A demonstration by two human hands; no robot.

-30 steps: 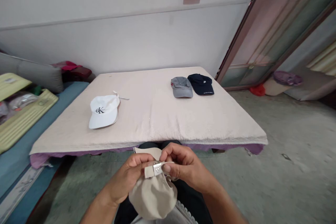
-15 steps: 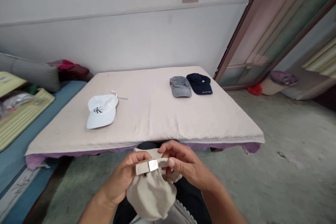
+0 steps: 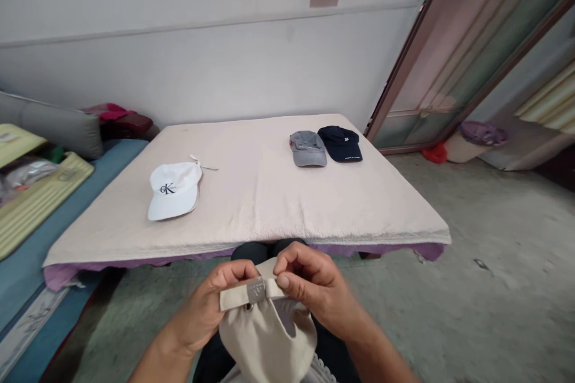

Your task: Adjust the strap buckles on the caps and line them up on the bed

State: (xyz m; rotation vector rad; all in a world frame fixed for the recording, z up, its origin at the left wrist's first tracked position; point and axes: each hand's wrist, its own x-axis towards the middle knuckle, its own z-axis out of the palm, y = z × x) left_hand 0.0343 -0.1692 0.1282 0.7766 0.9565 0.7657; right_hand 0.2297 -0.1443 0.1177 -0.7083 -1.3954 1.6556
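Note:
A beige cap (image 3: 265,341) is held over my lap with its back strap uppermost. A metal buckle (image 3: 256,291) sits on the strap, and a small metal eyelet shows just under it. My left hand (image 3: 213,299) is closed on the strap's left part, close to the buckle. The thumb and fingers of my right hand (image 3: 309,281) pinch the strap to the right of the buckle. Below the strap the cap's rear opening gapes a little. The brim is mostly hidden behind the hands.
On the cloth-covered table (image 3: 251,209) lie a white cap (image 3: 175,191) at left, and a grey cap (image 3: 308,149) beside a navy cap (image 3: 340,143) at right. A blue bench (image 3: 121,158) with a cushion and yellow trays adjoins the left side. A bin (image 3: 471,140) stands far right.
The buckle and strap have shifted slightly left and turned, so the buckle now looks darker. My right hand has moved a little left, and the cap's opening spreads wider.

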